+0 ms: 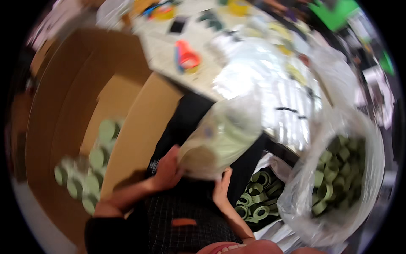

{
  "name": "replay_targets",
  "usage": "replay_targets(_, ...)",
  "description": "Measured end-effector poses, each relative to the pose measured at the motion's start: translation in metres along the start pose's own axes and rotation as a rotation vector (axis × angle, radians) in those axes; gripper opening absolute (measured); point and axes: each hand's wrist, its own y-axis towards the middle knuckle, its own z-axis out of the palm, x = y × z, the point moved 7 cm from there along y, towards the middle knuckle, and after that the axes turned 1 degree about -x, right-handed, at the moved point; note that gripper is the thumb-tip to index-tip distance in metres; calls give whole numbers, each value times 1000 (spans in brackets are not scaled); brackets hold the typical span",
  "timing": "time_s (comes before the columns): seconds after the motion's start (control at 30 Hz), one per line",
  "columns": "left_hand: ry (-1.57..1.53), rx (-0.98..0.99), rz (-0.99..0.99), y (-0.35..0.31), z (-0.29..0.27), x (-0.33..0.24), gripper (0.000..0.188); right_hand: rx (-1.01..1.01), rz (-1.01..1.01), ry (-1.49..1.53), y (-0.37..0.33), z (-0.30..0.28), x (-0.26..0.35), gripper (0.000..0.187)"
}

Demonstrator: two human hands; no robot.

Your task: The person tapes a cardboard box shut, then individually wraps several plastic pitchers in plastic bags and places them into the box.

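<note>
Near the middle, a translucent plastic bag (228, 133) wraps something pale green, with a rounded tan end toward me. My left hand (167, 167) grips this bundle on its left side, fingers bent against it. On the opposite side, my right hand (222, 186) holds its lower right edge, fingers closed against the plastic. Blur hides what exactly is inside the bag. Beneath the bundle lies black cloth (184, 116). Left of my forearm stands an open cardboard box (139, 122) holding several green-capped containers (99, 156), apparently in clear wrap.
Green rings (256, 197) fill a container close to my right forearm. Farther right, a large clear bag (296, 211) holds many green caps (338, 169). Shiny clear plastic packs (270, 84) cover the table (158, 53), with an orange-red tool or tape holder (187, 57) beyond the box.
</note>
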Motion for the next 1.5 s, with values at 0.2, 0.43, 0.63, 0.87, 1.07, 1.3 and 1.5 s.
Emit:
replay_targets(0.2, 12, -264, 77, 35, -37, -22, 58, 340, 399, 503, -8, 40, -40, 66)
replay_targets(0.43, -394, -749, -312, -2, -269, 53, 59, 1003, -156, 319, 46, 169, 163, 55)
replay_targets(0.63, -317, -450, -752, 25, -257, 253, 56, 778, 28, 176, 47, 142, 102, 43)
replay_targets(0.87, -619, -271, -1025, 65, -201, 434, 53, 512, 445, 31, 22, 81, 47, 34)
replay_targets(1.07, -691, -208, -1085, 130, -201, 483, 51, 329, 386, 260, 52, 64, 33, 31)
replay_targets(1.3, 746, -547, -477, 156, -288, 331, 46, 366, 199, -139, 116, 18, 35, 28)
replay_targets(1.5, 645, -218, 274, 186, -128, 40, 30, 145, 169, 6, 210, 0, -12, 27)
